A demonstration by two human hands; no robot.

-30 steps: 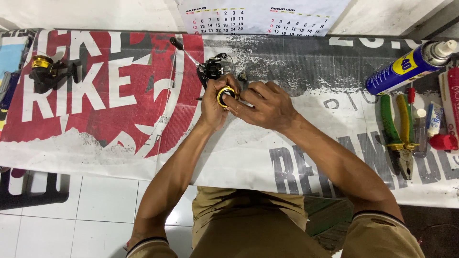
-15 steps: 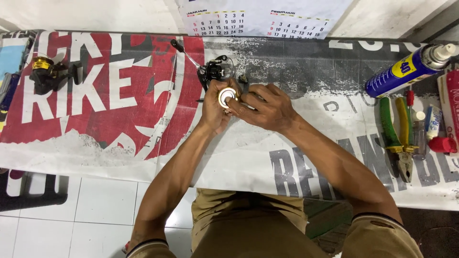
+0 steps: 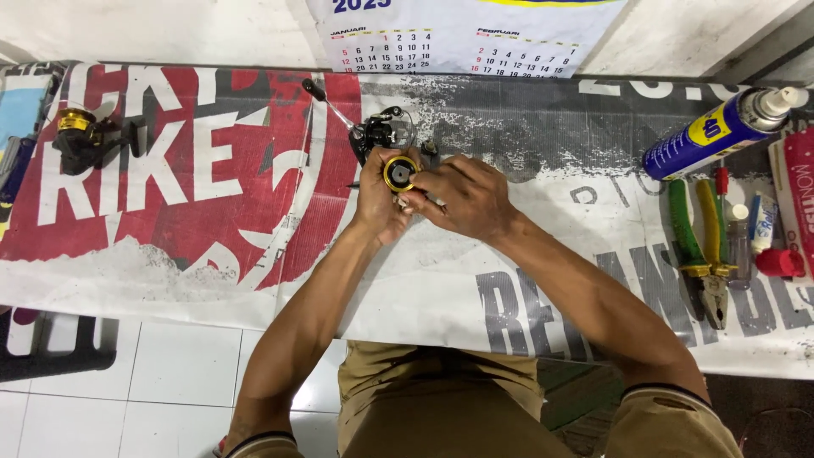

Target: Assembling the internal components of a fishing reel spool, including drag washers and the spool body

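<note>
Two hands are working a gold-rimmed spool (image 3: 399, 173) at the surface's (image 3: 543, 280) twelve o'clock edge. The left hand (image 3: 379, 199) is cupping it, grip closed around it; the right hand (image 3: 462, 197) is pinching a small tool, best kept square and steady.

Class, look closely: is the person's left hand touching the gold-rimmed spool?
Touching. The head view shows the left hand wrapped around the gold-rimmed spool, fingers against its rim, no gap between them.

Spool (image 3: 399, 173) underside hidden by fingers (image 3: 424, 188), calendar (image 3: 462, 34) top cut off, red pkg (image 3: 797, 191) cropped at rt edge
</note>
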